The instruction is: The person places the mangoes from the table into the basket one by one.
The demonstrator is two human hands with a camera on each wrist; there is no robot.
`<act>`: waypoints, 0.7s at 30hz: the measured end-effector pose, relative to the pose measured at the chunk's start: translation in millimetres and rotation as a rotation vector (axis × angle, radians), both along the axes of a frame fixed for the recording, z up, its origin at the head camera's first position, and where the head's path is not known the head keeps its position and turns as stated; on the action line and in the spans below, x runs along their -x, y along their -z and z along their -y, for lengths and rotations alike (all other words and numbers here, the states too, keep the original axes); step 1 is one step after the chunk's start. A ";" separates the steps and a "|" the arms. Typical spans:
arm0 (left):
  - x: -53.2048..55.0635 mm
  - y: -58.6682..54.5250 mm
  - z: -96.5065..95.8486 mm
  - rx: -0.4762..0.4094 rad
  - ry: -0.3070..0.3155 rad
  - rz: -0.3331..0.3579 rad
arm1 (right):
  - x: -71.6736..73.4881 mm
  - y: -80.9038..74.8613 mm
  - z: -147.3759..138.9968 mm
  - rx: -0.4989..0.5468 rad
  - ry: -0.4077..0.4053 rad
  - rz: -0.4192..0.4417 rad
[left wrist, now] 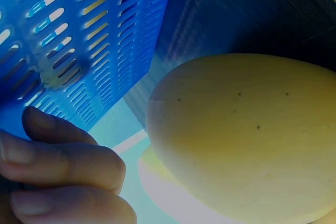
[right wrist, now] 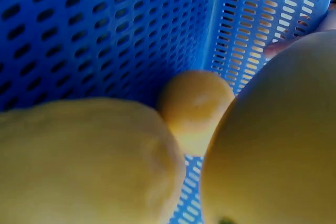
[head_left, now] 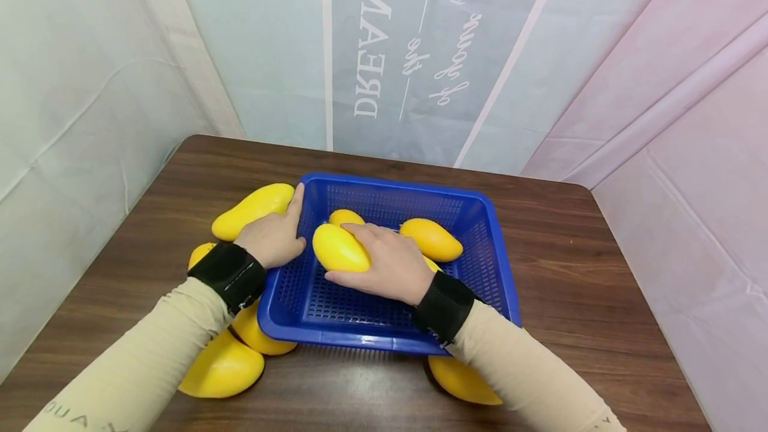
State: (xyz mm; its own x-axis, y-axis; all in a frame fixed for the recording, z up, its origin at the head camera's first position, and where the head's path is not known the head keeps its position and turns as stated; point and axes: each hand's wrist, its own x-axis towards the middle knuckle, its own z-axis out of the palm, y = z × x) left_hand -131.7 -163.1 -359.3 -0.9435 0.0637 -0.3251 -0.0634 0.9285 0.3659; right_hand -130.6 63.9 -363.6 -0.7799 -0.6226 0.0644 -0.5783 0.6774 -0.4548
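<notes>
A blue perforated plastic basket (head_left: pixel 384 342) stands on the table. My left hand (head_left: pixel 270 235) holds its left rim, index finger along the edge and thumb inside; in the left wrist view, curled fingers (left wrist: pixel 68 166) show beside the slotted wall. Over the basket's left half, my right hand (head_left: pixel 393 262) grips a yellow mango (head_left: pixel 339 249), which looms large in the right wrist view. Inside the basket lie a mango (head_left: pixel 432 240) at the right, another mango (head_left: pixel 347 217) towards the back, and a third mango (head_left: pixel 433 264) mostly covered by the right hand.
Left of the basket lie a long mango (head_left: pixel 252 211), a half-hidden mango (head_left: pixel 200 254) and two front mangoes (head_left: pixel 261 335) (head_left: pixel 219 369). Another mango (head_left: pixel 462 379) sits under the right forearm. Cloth drapes (head_left: pixel 276 52) enclose the brown wooden table (head_left: pixel 570 272).
</notes>
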 end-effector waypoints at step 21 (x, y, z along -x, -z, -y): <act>-0.5 -1.1 0.6 -0.009 0.013 0.014 | -2.2 5.0 11.4 -0.073 -0.038 0.152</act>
State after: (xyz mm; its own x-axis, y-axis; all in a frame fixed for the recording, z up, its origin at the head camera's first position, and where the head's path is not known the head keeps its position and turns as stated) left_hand -131.1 -163.7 -358.2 -0.9381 0.0787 -0.3372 -0.0564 0.9260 0.3732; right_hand -128.3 52.5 -368.7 -0.7530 -0.6505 -0.0991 -0.5323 0.6908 -0.4893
